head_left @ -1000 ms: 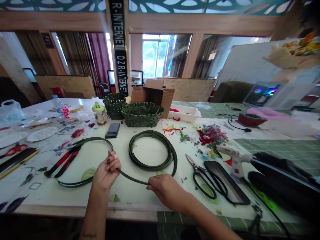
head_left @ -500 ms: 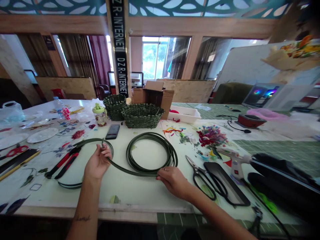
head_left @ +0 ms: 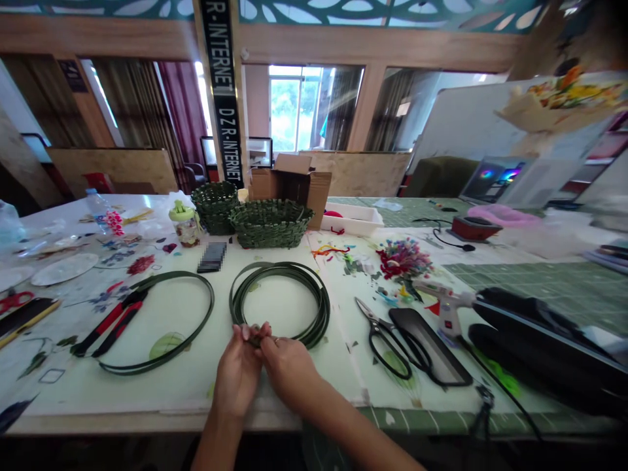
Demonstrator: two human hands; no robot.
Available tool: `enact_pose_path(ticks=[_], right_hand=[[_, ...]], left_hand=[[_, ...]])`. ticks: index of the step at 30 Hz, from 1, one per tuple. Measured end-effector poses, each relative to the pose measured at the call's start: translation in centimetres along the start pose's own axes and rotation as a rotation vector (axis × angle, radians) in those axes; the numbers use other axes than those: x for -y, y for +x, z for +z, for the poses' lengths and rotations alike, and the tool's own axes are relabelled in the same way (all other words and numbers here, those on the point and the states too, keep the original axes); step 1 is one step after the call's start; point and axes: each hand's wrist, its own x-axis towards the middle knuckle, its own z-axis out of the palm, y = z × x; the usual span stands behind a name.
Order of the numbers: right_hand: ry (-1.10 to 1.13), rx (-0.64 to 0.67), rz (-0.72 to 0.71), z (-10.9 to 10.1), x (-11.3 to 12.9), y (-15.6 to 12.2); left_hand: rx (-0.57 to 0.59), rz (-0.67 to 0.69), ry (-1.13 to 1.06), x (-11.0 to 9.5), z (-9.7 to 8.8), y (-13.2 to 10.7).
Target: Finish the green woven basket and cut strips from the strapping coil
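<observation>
Green coil (head_left: 279,268) (lying flat) pinched at near edge by left hand (head_left: 239,371) and right hand (head_left: 290,365)

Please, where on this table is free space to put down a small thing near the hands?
Bare patches: the strip between the green coil and the scissors; the near table edge left of the left hand, below the loose strap loop. Crowded: right of the scissors, with black tray and glue gun.

Two green woven baskets (head_left: 214,206) (head_left: 271,222), two green strip coils (head_left: 212,304) (head_left: 321,307), one scissors (head_left: 377,325), one glue gun (head_left: 444,302), one cardboard box (head_left: 289,182).
</observation>
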Motion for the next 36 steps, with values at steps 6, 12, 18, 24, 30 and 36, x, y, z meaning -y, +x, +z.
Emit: enact_pose_path(ticks=[6, 12, 18, 24, 30, 36], right_hand=[[0.032, 0.171, -0.194, -1.9, -2.2, -0.8], [-0.017, 0.201, -0.243, -2.6, -4.3, -1.8], [-0.100, 0.072, -0.059, -0.1, -3.8, -3.5], [-0.125, -0.004, 0.120, 1.5, -3.1, -2.1], [-0.080, -0.007, 0.093, 0.3, -3.6, 1.2], [-0.031, -0.010, 0.050, -1.8, -0.7, 3.5]], left_hand=[[0.060, 0.084, -0.133, -4.5, -0.4, -0.1], [0.057, -0.025, -0.101, -7.4, -0.8, 1.6], [0.065, -0.154, -0.028, -7.3, -0.3, 5.7], [0.059, -0.214, 0.004, -7.6, 1.8, 10.0], [0.049, -0.032, -0.041, -7.3, 2.0, 8.3], [0.132, 0.000, 0.103, -1.7, 1.1, 2.6]])
